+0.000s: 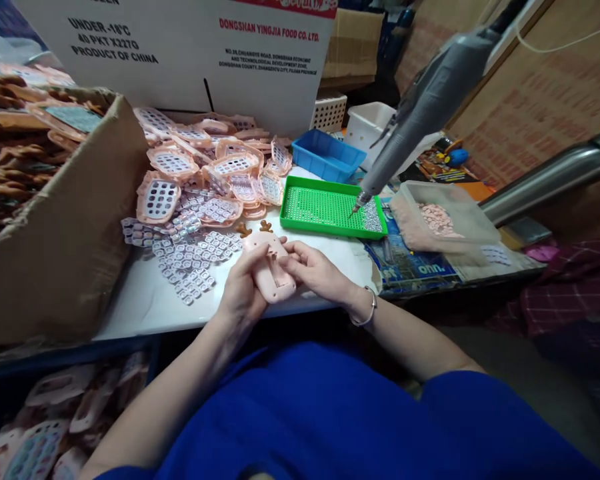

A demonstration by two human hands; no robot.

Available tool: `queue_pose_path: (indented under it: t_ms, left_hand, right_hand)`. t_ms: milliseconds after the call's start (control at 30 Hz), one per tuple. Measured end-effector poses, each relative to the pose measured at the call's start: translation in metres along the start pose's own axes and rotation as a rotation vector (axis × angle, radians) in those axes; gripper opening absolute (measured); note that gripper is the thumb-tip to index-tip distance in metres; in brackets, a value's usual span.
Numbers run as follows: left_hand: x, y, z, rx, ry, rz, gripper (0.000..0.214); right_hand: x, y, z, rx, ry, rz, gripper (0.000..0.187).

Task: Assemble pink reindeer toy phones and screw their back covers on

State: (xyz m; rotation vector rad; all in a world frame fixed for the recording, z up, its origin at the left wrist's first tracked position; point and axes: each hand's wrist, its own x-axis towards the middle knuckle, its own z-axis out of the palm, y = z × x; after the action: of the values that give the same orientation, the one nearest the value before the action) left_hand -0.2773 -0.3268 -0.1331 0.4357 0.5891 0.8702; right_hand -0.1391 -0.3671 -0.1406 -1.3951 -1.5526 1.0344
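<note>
A pale pink plastic toy phone casing (269,279) with brown antlers (266,227) at its far end lies back side up, just above the table's front edge. An oblong recess shows in its back. My left hand (244,283) is wrapped round its left side, thumb on top. Closed at the right edge beside the recess are the fingers of my right hand (323,272); whether they also pinch a small separate part, I cannot tell. Left of the hands lie white button pads (185,263) and a heap of pink faceplates (167,162) with button holes.
A grey electric screwdriver (420,110) hangs over a green tray (300,225) of small screws. Behind are a blue bin (325,152) and a white carton (180,67). A clear tub (445,207) holds small pink parts. At left, a cardboard box (75,220) contains brown-antlered pieces.
</note>
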Motion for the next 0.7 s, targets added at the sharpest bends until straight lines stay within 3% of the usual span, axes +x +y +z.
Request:
queue_pose_path:
  t_ms: [133, 200, 267, 433, 600, 700]
  left_hand:
    - [0.009, 0.003, 0.013, -0.145, 0.168, 0.1, 0.009]
    - [0.01, 0.003, 0.019, -0.18, 0.162, 0.102, 0.016]
    - [0.009, 0.004, 0.025, -0.187, 0.158, 0.057, 0.029]
    - [0.004, 0.003, 0.03, -0.182, 0.22, 0.07, 0.042]
    - [0.004, -0.002, 0.019, -0.109, 0.104, 0.16, 0.019]
    - [0.003, -0.004, 0.012, -0.02, 0.073, 0.266, 0.028]
  right_hand:
    - [-0.008, -0.004, -0.001, -0.614, 0.284, -0.445, 0.053]
    - [-0.012, -0.004, 0.0, -0.776, 0.302, -0.663, 0.055]
    - [-0.013, -0.002, 0.002, -0.867, 0.312, -0.784, 0.054]
    - [-0.012, 0.007, 0.007, -0.922, 0.379, -0.876, 0.042]
    - [-0.012, 0.013, 0.009, -0.91, 0.313, -0.801, 0.04]
    - [-0.018, 0.009, 0.006, -0.92, 0.299, -0.856, 0.041]
